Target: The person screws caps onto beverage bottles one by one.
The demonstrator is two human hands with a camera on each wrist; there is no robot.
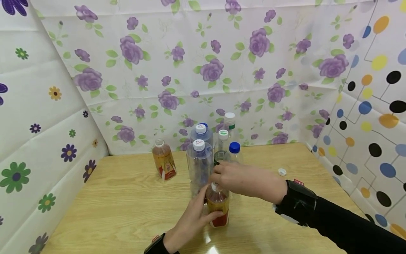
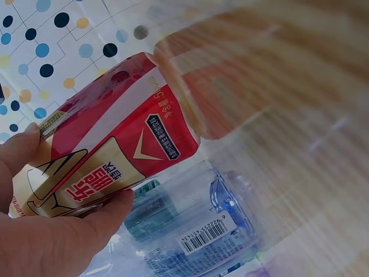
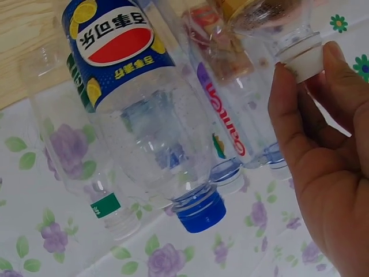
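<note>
My left hand (image 1: pixel 193 215) grips a red-and-gold labelled drink bottle (image 1: pixel 219 208) round its body, and the bottle stands upright on the table. In the left wrist view, thumb and fingers lie on either side of its label (image 2: pixel 109 144). Above it, my right hand (image 1: pixel 226 178) pinches the white cap (image 3: pixel 304 57) at the bottle's neck between thumb and fingertips. Just behind this bottle stand clear bottles, among them one with a blue cap (image 1: pixel 234 147) and a Pepsi label (image 3: pixel 121 43).
An uncapped bottle with a similar label (image 1: pixel 164 160) stands tilted-looking at the back left. A loose white cap (image 1: pixel 282 172) lies on the wooden table (image 1: pixel 133 211) at the right. Several capped bottles (image 1: pixel 200 158) cluster mid-table, before a flowered cloth (image 1: pixel 190 70).
</note>
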